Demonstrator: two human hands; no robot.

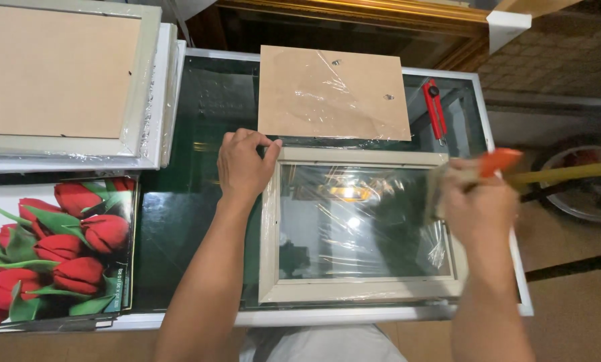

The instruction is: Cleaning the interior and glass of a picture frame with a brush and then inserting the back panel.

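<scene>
A cream picture frame (271,228) lies flat on a glass-topped table (193,221), its glass covered with crinkled clear film. My left hand (245,164) presses on the frame's top left corner. At the frame's right edge, my right hand (478,208) is closed around a tool with an orange head and a yellow handle (562,174); the tool is blurred. A brown backing board (334,94) wrapped in clear film lies just beyond the frame.
A red utility knife (435,109) lies at the table's far right. A stack of pale frames with brown backs (66,80) sits at the left, above a print of red tulips (52,248). A wheel (582,188) stands on the floor at right.
</scene>
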